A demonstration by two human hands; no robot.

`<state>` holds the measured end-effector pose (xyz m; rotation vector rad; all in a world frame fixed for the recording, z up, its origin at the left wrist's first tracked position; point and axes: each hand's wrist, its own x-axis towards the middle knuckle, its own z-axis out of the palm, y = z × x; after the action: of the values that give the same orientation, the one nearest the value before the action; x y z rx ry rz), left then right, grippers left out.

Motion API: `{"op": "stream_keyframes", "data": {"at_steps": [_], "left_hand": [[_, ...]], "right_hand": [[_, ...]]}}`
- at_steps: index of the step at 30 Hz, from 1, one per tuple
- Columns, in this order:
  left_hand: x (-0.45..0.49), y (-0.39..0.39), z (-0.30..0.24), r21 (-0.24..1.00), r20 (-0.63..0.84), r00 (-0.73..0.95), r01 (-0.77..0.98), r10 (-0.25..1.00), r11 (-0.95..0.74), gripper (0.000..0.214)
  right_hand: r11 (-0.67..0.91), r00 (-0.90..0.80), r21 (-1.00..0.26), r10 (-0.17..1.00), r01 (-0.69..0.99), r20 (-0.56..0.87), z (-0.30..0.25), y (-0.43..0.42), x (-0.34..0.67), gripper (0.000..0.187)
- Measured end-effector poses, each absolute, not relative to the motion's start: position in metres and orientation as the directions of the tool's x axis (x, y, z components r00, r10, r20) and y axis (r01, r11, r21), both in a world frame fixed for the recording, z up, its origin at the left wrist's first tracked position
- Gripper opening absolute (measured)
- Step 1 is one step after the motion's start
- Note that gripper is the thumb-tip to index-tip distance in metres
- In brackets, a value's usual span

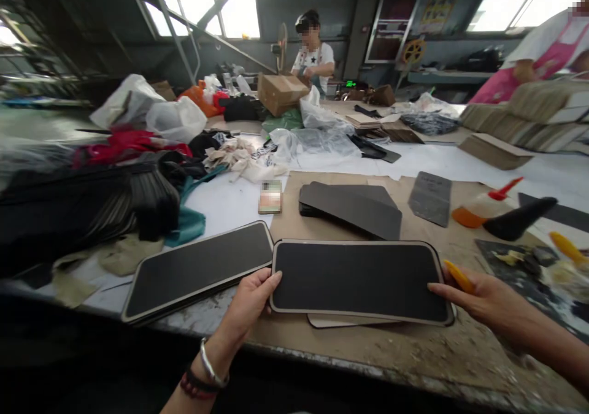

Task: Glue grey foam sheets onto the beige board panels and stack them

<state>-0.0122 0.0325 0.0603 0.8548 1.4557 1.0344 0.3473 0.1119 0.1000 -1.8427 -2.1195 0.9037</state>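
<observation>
A black rounded panel with a pale rim (359,281) lies on the brown paper in front of me, over a pale sheet that pokes out beneath it. My left hand (251,300) grips the panel's left edge, thumb on top. My right hand (478,297) touches its right edge with fingers stretched out, while a yellow-handled tool (458,276) is tucked in it. To the left, a stack of similar black panels (197,268) rests near the table's front edge.
Dark grey cut pieces (352,207) (431,197), a glue bottle with a red nozzle (483,207), a black brush-like object (519,218) and a glue-smeared board (534,267) lie beyond. Fabric, bags and boxes crowd the back. Two other people work at the far side and right.
</observation>
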Motion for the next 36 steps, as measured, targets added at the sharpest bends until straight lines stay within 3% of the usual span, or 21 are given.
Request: {"op": "stream_keyframes", "data": {"at_steps": [11,22,36], "left_hand": [[-0.08,-0.007,0.07,0.959,-0.282,-0.402,-0.096,0.871,0.266,0.043],[-0.166,-0.053,0.071,0.959,-0.24,-0.65,-0.043,0.721,0.28,0.044],[-0.218,-0.048,0.084,0.927,-0.26,-0.716,0.003,0.649,0.374,0.037]], "right_hand": [[0.156,-0.395,-0.688,0.896,0.709,-0.204,0.115,0.146,0.244,0.034],[0.266,-0.655,-0.756,0.706,0.598,-0.27,0.1,0.178,0.114,0.03],[0.006,-0.503,-0.683,0.681,0.731,-0.532,0.117,0.18,0.028,0.024]]}}
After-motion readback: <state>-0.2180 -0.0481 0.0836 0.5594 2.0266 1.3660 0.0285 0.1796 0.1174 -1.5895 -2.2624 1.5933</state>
